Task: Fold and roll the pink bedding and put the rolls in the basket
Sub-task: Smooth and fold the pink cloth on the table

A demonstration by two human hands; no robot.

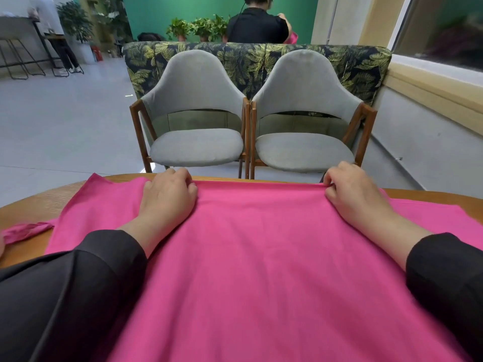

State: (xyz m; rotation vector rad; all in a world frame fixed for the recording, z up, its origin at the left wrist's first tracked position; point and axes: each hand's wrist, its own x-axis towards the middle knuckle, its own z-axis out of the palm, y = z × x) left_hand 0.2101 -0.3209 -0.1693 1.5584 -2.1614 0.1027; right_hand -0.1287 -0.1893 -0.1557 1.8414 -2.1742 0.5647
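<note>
A large pink bedding sheet [256, 257] lies spread over the round wooden table [28, 205] and reaches down to the near edge of view. Its far edge runs straight between my hands. My left hand [168, 197] grips that far edge at the left, fingers curled over the fold. My right hand [351, 190] pinches the same edge at the right, fingers curled around the cloth. A smaller crumpled pink piece [24, 231] lies on the table at the far left. No basket is in view.
Two grey upholstered chairs [196, 121] [305, 124] stand just beyond the table's far edge. Behind them is a leaf-patterned sofa back [256, 58], with a person in black [258, 24] past it. Another person stands at the far left by a counter.
</note>
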